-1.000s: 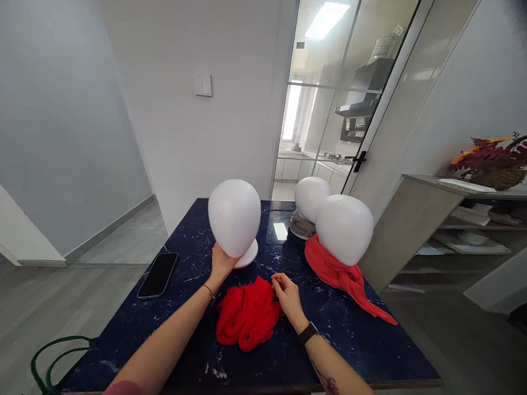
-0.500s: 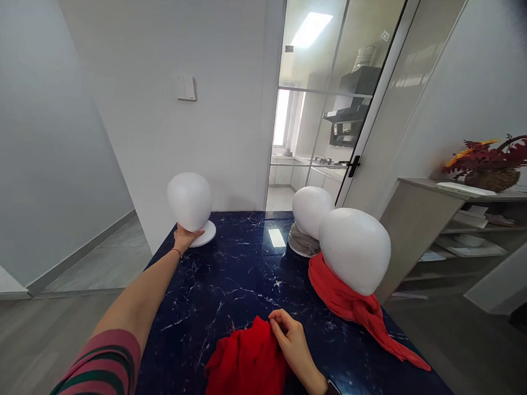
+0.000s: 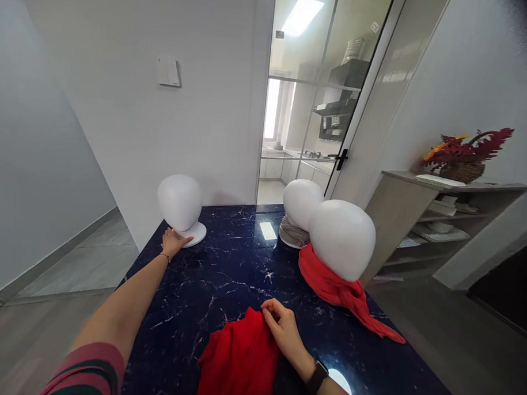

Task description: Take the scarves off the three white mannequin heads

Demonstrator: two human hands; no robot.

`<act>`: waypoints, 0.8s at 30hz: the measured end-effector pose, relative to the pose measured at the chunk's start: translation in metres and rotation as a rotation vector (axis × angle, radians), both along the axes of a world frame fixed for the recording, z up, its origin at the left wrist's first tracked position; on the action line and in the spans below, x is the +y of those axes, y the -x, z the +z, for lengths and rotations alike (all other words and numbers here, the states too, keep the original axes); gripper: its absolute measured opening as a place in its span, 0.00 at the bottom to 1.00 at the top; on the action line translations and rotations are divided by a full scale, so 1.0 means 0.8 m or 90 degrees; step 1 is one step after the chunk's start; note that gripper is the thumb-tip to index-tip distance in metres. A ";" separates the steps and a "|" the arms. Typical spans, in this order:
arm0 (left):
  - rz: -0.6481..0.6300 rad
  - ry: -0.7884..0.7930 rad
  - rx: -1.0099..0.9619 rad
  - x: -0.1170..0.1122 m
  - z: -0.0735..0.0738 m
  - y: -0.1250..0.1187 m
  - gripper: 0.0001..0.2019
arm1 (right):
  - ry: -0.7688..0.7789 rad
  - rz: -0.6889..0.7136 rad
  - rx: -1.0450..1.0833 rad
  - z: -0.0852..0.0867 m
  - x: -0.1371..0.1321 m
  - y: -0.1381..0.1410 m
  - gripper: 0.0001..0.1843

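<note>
My left hand (image 3: 172,240) reaches out to the far left corner of the dark marble table (image 3: 226,277), fingers loosely spread against the base of a bare white foam head (image 3: 179,202) that stands upright there. My right hand (image 3: 280,328) lies near the front edge, fingers curled on a crumpled red scarf (image 3: 238,361). On the right stands a bigger white foam head (image 3: 342,239) with a red scarf (image 3: 344,292) round its neck. Behind it a third foam head (image 3: 301,203) wears a grey scarf (image 3: 293,235).
A glass sliding door (image 3: 331,107) behind the table opens on a kitchen. A shelf unit (image 3: 422,226) with a basket of red flowers (image 3: 461,155) stands to the right. A white wall with a switch (image 3: 169,73) is close behind the left head.
My left hand has carried the bare foam head from the table's middle to the far left corner and loosened from it. The right hand stays on the red scarf.
</note>
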State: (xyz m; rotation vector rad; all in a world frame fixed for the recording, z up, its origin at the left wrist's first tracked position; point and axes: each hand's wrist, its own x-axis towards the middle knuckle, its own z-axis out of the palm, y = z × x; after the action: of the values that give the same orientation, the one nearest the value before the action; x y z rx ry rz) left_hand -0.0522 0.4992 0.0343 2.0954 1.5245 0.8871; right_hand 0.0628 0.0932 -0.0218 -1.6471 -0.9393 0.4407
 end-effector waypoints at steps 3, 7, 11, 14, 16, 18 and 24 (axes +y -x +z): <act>0.031 0.042 0.019 -0.035 0.006 0.000 0.43 | -0.015 -0.014 0.007 0.000 0.001 -0.001 0.10; -0.076 0.073 0.031 -0.120 0.028 0.011 0.36 | -0.035 -0.030 0.020 0.000 0.001 -0.003 0.09; -0.712 0.209 0.174 -0.244 0.051 0.065 0.40 | -0.056 -0.063 -0.011 0.004 -0.002 -0.003 0.12; -0.809 0.224 0.351 -0.329 0.045 0.111 0.54 | -0.046 -0.058 -0.037 0.005 -0.008 0.001 0.17; -0.709 0.164 0.398 -0.366 0.032 0.127 0.51 | -0.023 -0.015 -0.037 0.005 -0.014 0.005 0.22; -0.658 0.111 0.364 -0.383 0.017 0.126 0.41 | -0.008 0.049 -0.069 0.007 -0.020 0.009 0.25; -0.567 0.141 0.024 -0.389 -0.027 0.068 0.32 | 0.048 0.252 -0.243 0.017 -0.029 0.029 0.56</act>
State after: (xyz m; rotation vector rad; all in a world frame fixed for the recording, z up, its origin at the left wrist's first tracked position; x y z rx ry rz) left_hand -0.1065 0.1883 0.0126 2.2681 0.5204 0.3218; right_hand 0.0400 0.0697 -0.0080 -1.6453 -1.5651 0.4367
